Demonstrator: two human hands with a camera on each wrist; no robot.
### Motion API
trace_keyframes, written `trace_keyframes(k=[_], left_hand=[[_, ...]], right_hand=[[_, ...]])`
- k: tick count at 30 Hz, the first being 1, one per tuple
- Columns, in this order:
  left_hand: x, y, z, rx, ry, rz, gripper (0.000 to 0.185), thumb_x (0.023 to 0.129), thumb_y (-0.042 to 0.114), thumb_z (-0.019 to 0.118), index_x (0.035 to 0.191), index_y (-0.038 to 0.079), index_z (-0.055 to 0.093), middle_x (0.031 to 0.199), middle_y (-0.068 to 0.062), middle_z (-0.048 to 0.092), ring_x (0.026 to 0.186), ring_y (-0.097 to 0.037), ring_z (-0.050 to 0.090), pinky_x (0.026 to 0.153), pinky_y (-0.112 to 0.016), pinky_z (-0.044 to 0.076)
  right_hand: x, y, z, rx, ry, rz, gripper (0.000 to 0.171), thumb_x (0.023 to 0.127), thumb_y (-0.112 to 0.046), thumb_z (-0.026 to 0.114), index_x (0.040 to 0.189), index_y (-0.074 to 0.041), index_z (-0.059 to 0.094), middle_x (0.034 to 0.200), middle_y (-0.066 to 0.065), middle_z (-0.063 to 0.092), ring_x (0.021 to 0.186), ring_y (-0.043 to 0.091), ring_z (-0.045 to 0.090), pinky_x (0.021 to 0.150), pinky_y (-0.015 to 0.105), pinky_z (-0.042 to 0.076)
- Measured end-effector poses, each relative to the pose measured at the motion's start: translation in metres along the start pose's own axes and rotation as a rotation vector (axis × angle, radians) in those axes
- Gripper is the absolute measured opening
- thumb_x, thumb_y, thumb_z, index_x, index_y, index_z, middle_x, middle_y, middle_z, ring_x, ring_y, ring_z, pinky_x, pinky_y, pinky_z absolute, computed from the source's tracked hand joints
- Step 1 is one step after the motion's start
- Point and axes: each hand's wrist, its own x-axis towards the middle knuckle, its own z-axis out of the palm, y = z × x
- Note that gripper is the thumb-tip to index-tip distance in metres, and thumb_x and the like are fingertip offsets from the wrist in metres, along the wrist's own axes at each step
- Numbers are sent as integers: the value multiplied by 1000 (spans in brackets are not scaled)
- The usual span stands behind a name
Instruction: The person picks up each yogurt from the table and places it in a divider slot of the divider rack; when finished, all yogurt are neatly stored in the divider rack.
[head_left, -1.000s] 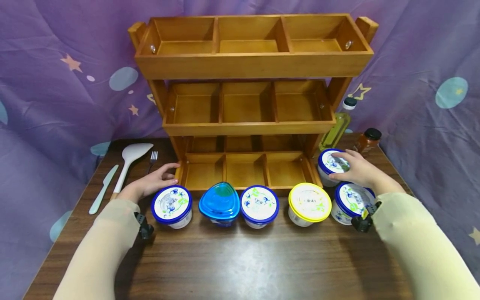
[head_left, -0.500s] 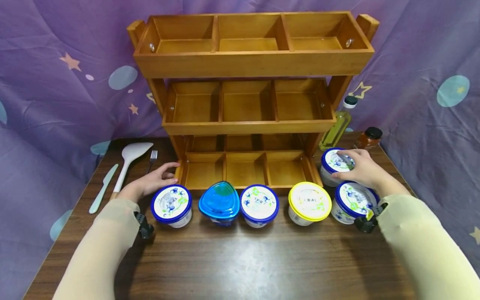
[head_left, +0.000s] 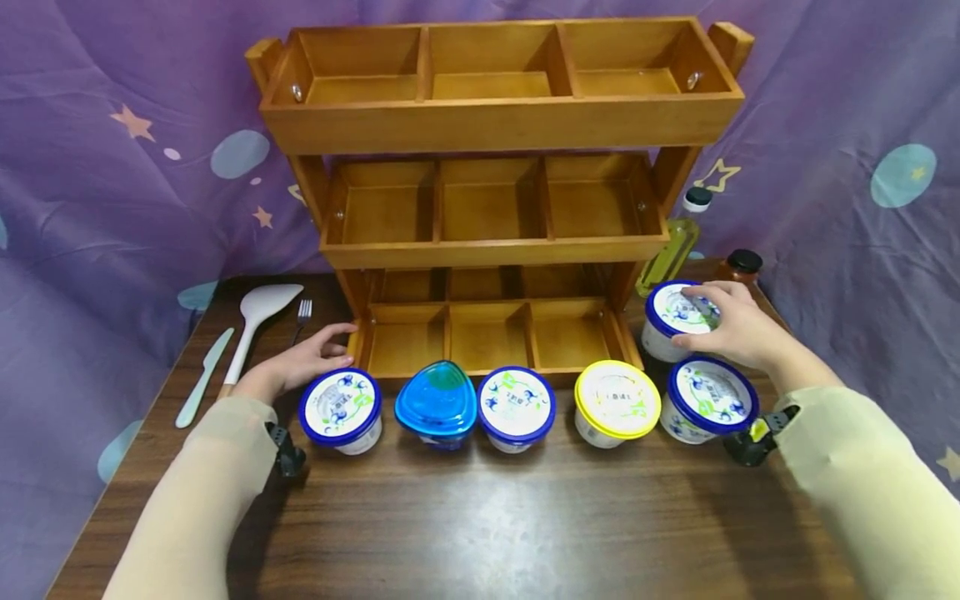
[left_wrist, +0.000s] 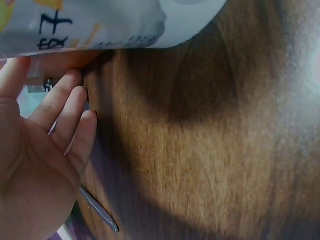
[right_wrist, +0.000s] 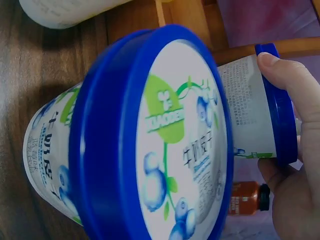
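My right hand (head_left: 696, 318) grips a blue-lidded white cup (head_left: 670, 310) from above, just right of the wooden three-tier rack (head_left: 495, 250). The right wrist view shows fingers (right_wrist: 287, 80) on that cup's (right_wrist: 250, 125) blue rim, behind a second blue-lidded cup (right_wrist: 150, 140). My left hand (head_left: 339, 347) rests on the table with relaxed fingers that touch the rack's lower left corner. It holds nothing. In the left wrist view the left hand (left_wrist: 45, 150) lies beside a white cup (left_wrist: 100, 25).
A row of tubs stands before the rack: a blue-lidded cup (head_left: 341, 408), a blue triangular tub (head_left: 437, 402), another blue-lidded cup (head_left: 516, 406), a yellow-lidded cup (head_left: 617, 402) and a blue-lidded cup (head_left: 708, 396). A knife (head_left: 204, 377), spatula (head_left: 258, 312) and fork (head_left: 302, 317) lie left. An oil bottle (head_left: 675, 246) and spice jar (head_left: 741, 265) stand behind.
My right hand and the cup it grips have shifted slightly up and to the right. The left hand has stayed by the rack's corner.
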Motion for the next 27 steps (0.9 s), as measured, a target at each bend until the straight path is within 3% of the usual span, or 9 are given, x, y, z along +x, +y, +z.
trace_keyframes(k=[9,27], left_hand=[[1,0,-1,20,2,-31,71,94,41,54,148,13,17,139,-34,33,127,-48,33,101,-60,27],[1,-1,0,16,-2,4,70,95,36,55,148,11,17,137,-35,34,126,-48,34,99,-60,29]], right_hand=[[-4,-13,-4,8,20,-48,86,74,-45,76,139,-2,38,142,33,17,125,50,23,93,70,23],[-8,-32,-2,47,39,-131,79,74,-36,78,136,-2,42,142,30,22,127,49,25,96,68,23]])
